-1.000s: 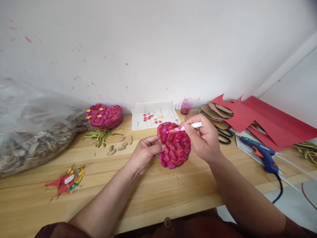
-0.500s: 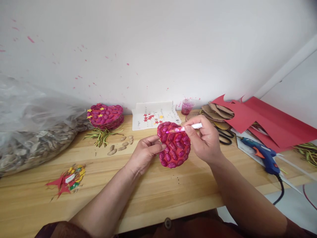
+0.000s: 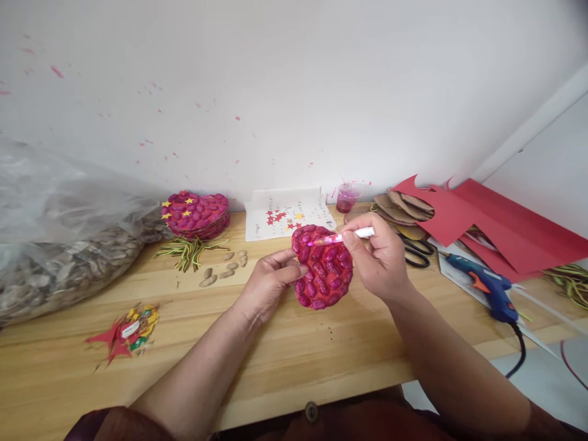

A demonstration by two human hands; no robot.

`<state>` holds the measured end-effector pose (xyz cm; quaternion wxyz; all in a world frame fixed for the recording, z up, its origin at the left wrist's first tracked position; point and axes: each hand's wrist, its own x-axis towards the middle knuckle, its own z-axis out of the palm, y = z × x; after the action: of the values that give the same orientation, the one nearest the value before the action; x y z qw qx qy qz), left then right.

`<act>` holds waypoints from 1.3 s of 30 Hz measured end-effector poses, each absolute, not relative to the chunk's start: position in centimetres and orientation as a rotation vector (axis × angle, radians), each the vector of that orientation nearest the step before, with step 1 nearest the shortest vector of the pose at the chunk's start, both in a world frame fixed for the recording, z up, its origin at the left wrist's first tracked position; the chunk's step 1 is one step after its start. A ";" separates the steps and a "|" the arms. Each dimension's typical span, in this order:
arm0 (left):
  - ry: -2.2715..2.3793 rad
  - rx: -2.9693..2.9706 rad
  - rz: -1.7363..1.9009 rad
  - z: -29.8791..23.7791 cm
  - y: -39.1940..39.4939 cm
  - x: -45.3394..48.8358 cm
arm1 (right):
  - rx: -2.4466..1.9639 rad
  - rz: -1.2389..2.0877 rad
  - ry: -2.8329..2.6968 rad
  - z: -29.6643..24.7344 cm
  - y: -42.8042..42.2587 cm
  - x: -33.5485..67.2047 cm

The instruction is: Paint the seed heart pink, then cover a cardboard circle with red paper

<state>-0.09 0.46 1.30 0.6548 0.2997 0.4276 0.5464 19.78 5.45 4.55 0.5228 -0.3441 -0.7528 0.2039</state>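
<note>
My left hand [image 3: 267, 285] pinches the left edge of a red heart-shaped piece [image 3: 323, 269] covered with magenta-painted peanut shells, holding it tilted above the wooden table [image 3: 294, 361]. My right hand [image 3: 380, 260] grips a small brush with a white handle [image 3: 342, 236]; its pink tip rests on the upper left of the heart. Both hands are closed on what they hold.
A stack of finished magenta hearts with yellow stars [image 3: 195, 214] sits at the back left, with green strips [image 3: 188, 251] and loose peanuts [image 3: 223, 269] in front. A plastic bag of shells [image 3: 59, 245] lies left. Paint cup [image 3: 345, 197], star sheet [image 3: 285, 217], scissors [image 3: 416, 251], blue glue gun [image 3: 487, 285], red paper [image 3: 496, 226] lie right.
Almost nothing: the heart piece has shifted very slightly upward in my left hand, and the brush tip stays on its upper left part.
</note>
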 end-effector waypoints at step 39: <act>1.085 0.655 1.465 1.4 1.5 -0.8 | -0.940 1.551 -0.609 3.4 10.1 19.8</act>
<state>-0.79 1.53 1.37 0.5664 0.2785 0.4617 0.6233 19.75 10.12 3.42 0.5764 -0.4015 -0.2600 0.6625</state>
